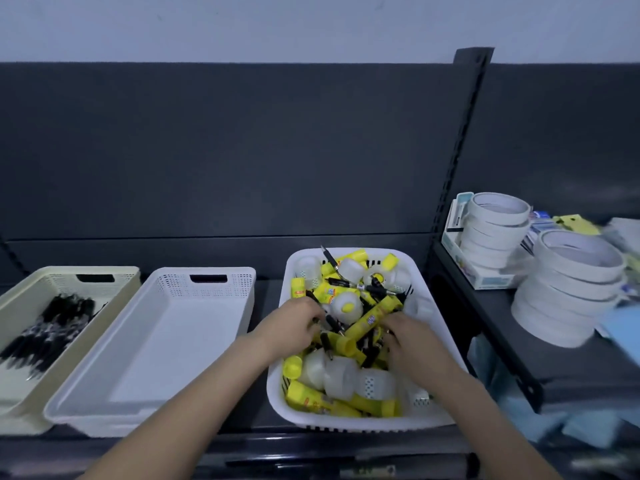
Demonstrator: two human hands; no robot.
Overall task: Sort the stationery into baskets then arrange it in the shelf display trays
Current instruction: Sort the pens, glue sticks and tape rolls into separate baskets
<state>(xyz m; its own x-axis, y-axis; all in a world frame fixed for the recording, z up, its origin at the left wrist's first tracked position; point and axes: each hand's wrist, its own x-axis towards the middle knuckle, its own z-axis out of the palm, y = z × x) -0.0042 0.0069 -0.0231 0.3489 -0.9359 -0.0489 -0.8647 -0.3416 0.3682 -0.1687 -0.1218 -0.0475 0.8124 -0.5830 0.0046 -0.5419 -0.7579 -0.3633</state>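
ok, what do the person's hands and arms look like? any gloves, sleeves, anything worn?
Left hand and right hand are bare, with no gloves and no ring, watch or band visible. The left forearm and right forearm are bare too, with no sleeve in view down to the frame edge.

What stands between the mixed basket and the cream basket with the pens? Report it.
Only the empty white basket, between the mixed basket and the cream basket. It is low and open-topped, so pens could likely be carried over it.
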